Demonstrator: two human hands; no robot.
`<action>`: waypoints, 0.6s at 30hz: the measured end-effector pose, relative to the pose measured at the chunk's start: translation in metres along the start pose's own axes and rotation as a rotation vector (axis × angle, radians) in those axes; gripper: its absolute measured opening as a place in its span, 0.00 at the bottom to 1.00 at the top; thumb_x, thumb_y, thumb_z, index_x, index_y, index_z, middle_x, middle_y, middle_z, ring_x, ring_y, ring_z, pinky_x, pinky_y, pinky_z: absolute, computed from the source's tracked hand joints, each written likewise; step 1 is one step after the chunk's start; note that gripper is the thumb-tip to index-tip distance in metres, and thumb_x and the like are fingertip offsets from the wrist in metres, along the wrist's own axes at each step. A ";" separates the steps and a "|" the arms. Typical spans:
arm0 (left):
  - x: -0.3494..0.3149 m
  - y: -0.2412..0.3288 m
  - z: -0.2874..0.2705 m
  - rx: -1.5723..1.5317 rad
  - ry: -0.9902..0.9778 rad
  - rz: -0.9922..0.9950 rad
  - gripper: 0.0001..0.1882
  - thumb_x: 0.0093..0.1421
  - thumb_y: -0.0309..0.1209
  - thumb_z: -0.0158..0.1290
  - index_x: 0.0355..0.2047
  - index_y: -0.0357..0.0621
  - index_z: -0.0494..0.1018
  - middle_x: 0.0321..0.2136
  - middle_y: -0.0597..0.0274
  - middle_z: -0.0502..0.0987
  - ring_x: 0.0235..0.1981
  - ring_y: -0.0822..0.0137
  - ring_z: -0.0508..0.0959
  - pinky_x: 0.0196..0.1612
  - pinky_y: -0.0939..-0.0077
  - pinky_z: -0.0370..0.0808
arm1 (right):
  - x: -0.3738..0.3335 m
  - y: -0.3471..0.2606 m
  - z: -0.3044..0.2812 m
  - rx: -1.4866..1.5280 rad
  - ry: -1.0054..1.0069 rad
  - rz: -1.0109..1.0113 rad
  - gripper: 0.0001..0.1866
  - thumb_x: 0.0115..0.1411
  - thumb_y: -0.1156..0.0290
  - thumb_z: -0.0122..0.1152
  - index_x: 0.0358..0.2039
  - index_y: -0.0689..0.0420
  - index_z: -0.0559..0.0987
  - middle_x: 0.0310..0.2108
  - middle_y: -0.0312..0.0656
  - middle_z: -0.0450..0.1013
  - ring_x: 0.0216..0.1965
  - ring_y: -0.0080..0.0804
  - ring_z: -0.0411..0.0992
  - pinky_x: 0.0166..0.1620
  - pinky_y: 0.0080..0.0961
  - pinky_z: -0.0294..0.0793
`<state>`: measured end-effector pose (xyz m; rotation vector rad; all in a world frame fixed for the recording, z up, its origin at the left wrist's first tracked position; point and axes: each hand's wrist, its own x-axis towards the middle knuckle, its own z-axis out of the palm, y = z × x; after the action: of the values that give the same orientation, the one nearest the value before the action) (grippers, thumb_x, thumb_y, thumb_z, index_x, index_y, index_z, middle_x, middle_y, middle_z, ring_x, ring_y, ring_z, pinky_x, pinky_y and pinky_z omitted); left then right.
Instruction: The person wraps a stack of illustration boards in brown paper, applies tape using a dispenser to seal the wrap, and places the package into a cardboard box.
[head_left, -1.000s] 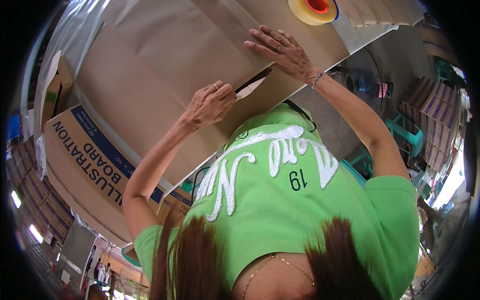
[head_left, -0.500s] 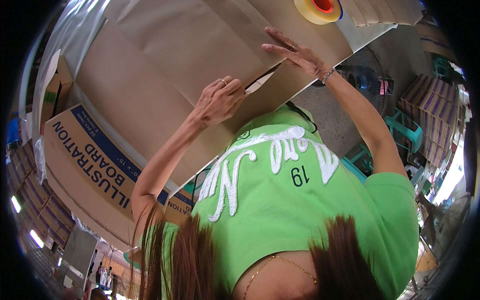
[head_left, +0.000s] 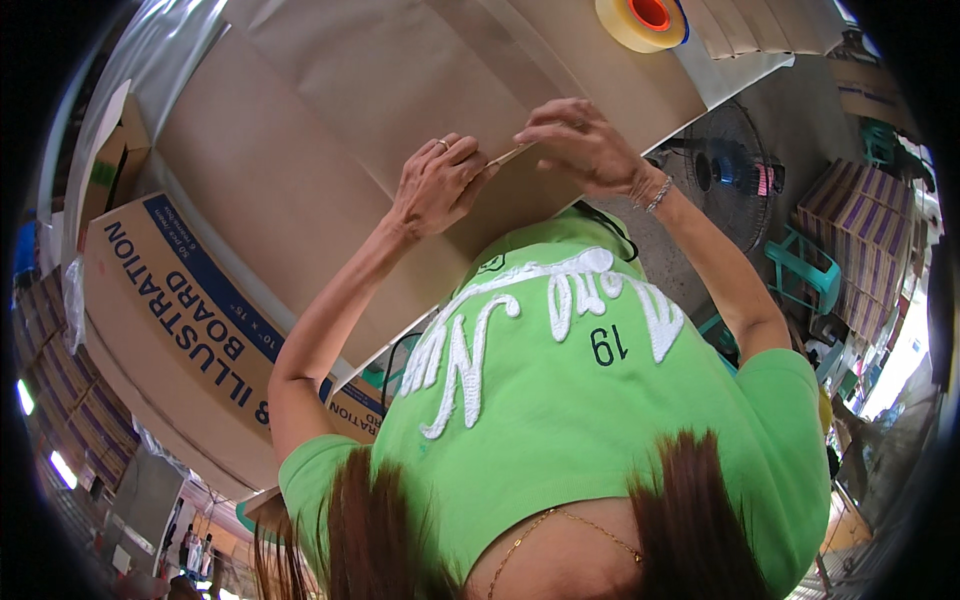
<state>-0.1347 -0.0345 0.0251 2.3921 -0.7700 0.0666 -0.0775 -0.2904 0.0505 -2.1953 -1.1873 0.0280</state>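
Left hand (head_left: 440, 188): pinched on large brown paper sheet (head_left: 330, 112) | right hand (head_left: 586, 150): blurred, grip unclear | progress: sheet spread, raised edge (head_left: 509, 155) not yet flat

I am wearing a green shirt (head_left: 560, 430) whose front is carrying large white raised script (head_left: 466, 365) and, in smaller dark figures, a two-digit number (head_left: 610, 346), upside down to me; on my left a brown carton (head_left: 165, 325) is bearing big dark capitals in two lines, while small lettering is running along its blue band (head_left: 212, 278); a second carton (head_left: 358, 408), partly hidden, is showing a fragment of similar capitals.
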 end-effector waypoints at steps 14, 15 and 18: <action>-0.005 0.002 0.006 0.087 0.006 -0.137 0.12 0.59 0.41 0.56 0.38 0.48 0.75 0.39 0.63 0.72 0.42 0.61 0.73 0.44 0.62 0.69 | 0.054 0.034 0.020 0.125 -0.211 -0.231 0.08 0.58 0.70 0.61 0.34 0.55 0.72 0.35 0.36 0.70 0.43 0.37 0.68 0.53 0.36 0.64; -0.008 0.003 0.004 0.082 0.078 -0.154 0.16 0.58 0.42 0.58 0.41 0.48 0.74 0.42 0.62 0.72 0.44 0.60 0.72 0.46 0.60 0.68 | 0.053 0.037 0.024 0.144 -0.196 -0.229 0.08 0.58 0.69 0.61 0.33 0.55 0.71 0.35 0.36 0.70 0.43 0.37 0.67 0.54 0.36 0.63; -0.041 0.006 0.003 0.128 0.133 -0.163 0.27 0.53 0.45 0.63 0.51 0.53 0.71 0.53 0.62 0.68 0.55 0.58 0.68 0.56 0.54 0.63 | 0.048 0.043 0.033 0.205 -0.155 -0.222 0.08 0.59 0.68 0.61 0.33 0.55 0.71 0.35 0.36 0.69 0.44 0.38 0.67 0.55 0.37 0.62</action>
<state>-0.1726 -0.0187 0.0169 2.5328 -0.5209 0.2113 -0.0270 -0.2532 0.0140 -1.9018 -1.4407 0.2213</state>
